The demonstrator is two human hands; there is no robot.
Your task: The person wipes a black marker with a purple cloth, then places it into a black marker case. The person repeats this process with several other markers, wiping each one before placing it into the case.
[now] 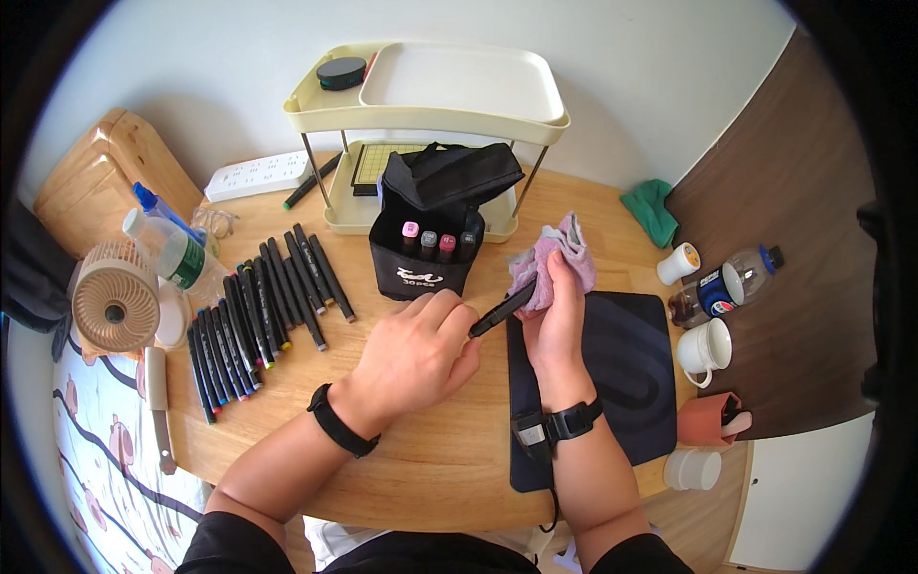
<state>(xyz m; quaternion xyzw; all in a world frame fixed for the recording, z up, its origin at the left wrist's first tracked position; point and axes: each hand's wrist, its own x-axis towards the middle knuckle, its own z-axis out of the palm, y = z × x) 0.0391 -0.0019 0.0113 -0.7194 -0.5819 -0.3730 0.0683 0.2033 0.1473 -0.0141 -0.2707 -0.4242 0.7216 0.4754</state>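
A black marker pen slants between my two hands. My left hand pinches its lower end with thumb and fingers. Around the upper end, my right hand has a crumpled pink and grey cloth wrapped against the barrel. Just beyond my left hand stands a black fabric marker case, its lid folded up, with several markers upright inside. To the left, many black markers lie side by side on the wooden table, their ends in various colours.
A two-tier cream rack stands behind the case. At left are a small fan, a plastic bottle and a power strip. A dark mouse pad, Pepsi bottle, white mug and green cloth lie rightward.
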